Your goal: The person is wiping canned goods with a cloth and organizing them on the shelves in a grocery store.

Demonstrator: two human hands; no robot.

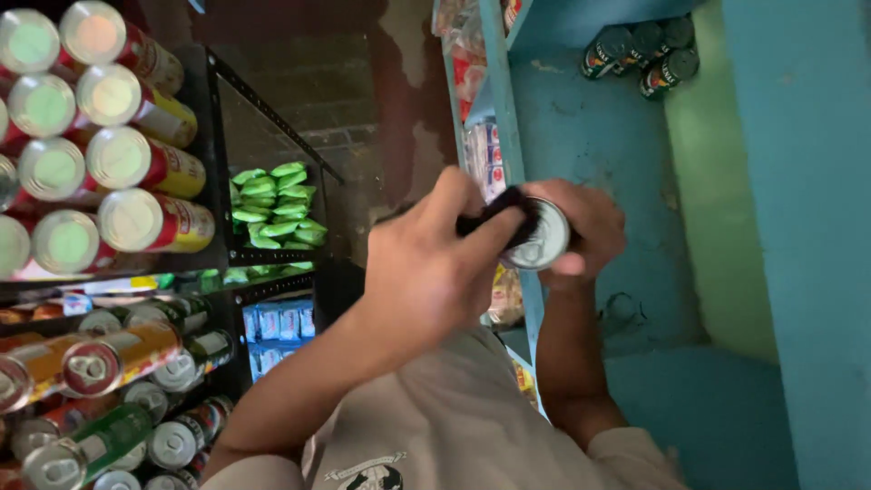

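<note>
blue shelving (626,136): fills the right side; a cluster of dark cans (640,54) lies on its upper ledge, well apart from the hands.
black rack (213,136): on the left, stocked with red-and-yellow cans (136,159) lying on their sides, lids outward so each can be pulled out by its end.
left hand (435,263): closed on a dark cloth (494,213), pressing it against the can's top, likely to wipe it.
right hand (585,222): wrapped around the can's body, steadying it in front of the chest.
drink can (540,238): between both hands; silver lid faces the camera, long axis pointing away toward the blue shelving.
</note>
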